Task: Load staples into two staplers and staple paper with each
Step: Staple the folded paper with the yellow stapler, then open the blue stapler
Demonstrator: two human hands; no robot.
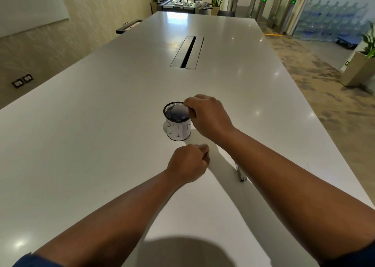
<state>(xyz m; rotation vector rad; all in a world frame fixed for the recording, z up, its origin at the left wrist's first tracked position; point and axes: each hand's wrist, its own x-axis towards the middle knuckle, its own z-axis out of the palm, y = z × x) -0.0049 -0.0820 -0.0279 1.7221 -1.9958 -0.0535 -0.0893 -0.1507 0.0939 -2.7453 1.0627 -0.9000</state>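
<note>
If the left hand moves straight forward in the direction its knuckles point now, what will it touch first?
Most likely the mesh cup labelled BIN, which stands just beyond the left hand on the table. Nothing shows between them, though depth is hard to judge from this one view.

1. Left hand and right hand: bare, no rings or watch visible.
2. Forearms: bare.
3. Sleeves: dark blue, apparently short; only edges show at frame bottom.
</note>
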